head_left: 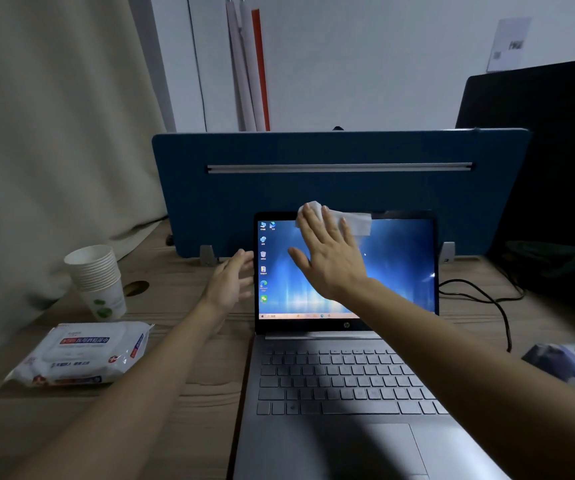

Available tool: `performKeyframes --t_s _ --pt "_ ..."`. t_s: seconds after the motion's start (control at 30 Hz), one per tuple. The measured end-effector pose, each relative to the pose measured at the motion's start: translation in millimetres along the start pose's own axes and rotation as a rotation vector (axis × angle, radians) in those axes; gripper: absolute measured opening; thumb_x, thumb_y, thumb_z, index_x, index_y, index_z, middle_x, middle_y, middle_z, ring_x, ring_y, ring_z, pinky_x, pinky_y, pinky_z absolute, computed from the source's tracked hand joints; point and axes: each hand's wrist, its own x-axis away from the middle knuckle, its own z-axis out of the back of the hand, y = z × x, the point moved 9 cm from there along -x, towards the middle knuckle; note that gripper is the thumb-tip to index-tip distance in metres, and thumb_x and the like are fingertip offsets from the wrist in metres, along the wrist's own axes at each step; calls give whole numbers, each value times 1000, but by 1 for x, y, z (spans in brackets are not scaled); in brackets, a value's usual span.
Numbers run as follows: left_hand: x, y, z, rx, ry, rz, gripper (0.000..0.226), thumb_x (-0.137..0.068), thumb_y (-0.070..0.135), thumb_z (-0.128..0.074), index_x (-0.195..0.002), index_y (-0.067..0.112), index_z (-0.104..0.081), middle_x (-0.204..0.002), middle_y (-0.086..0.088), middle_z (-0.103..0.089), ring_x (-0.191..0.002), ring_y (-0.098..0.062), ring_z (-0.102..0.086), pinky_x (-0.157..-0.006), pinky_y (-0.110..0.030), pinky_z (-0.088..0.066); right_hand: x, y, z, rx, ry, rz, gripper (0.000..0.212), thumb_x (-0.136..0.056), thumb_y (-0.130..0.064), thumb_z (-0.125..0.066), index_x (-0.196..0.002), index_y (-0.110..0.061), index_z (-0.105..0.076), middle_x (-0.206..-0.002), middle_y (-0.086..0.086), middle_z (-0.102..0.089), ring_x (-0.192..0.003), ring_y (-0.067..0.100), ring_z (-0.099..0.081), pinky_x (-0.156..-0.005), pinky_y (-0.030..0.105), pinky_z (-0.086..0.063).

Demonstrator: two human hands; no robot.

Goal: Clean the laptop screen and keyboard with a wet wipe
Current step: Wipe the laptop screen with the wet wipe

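An open silver laptop stands in the middle of the wooden desk, its lit blue screen (397,271) upright and its keyboard (341,379) toward me. My right hand (331,258) lies flat with straight fingers against the upper left part of the screen, pressing a white wet wipe (357,225) onto the glass near the top bezel. My left hand (230,282) is at the screen's left edge, fingers relaxed and slightly bent, touching or nearly touching the bezel and holding nothing.
A white pack of wet wipes (85,355) lies at the left, with a stack of paper cups (97,278) behind it. A blue divider panel (341,188) stands behind the laptop. A black cable (487,299) and dark monitor (556,168) are at the right.
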Motion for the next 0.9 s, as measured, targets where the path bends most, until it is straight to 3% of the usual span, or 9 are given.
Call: performKeyframes --t_s 0.13,0.33,0.5,0.67,0.9 --pt "0 -2 2 -20 -25 28 51 -102 47 -28 -141 21 -47 -143 3 -50 -110 -17 -55 -86 -35 -41 -7 -21 -6 10 -14 44 69 -100 -56 -17 -156 -20 3 -164 -6 9 -150 19 15 -122 42 4" --pt "-2 -4 4 -18 -49 34 54 -101 50 -27 -141 20 -47 -142 3 -50 -110 -17 -55 -74 -26 -46 -3 -12 -3 84 -7 88 70 -99 -57 -16 -156 -20 4 -164 -6 9 -150 18 13 -122 41 6" --pt "-4 -9 5 -21 -75 51 58 -98 59 -21 -137 26 -50 -135 9 -54 -104 -7 -58 -93 -38 -43 -12 -37 -9 64 -41 138 71 -100 -56 -17 -156 -18 4 -164 -4 9 -150 18 13 -122 43 3" --pt "-6 -13 8 26 -92 72 65 -95 65 -18 -136 28 -51 -126 11 -60 -104 -3 -59 -88 -36 -44 -19 -56 -13 36 -49 203 71 -100 -57 -19 -156 -17 0 -165 -3 6 -151 17 9 -122 44 3" --pt "-9 -18 9 61 -79 86 67 -96 65 -17 -137 25 -51 -130 7 -60 -110 -9 -60 -93 -37 -44 -8 -64 -24 67 -74 263 70 -101 -55 -22 -156 -16 -5 -165 -2 4 -151 18 8 -122 45 2"
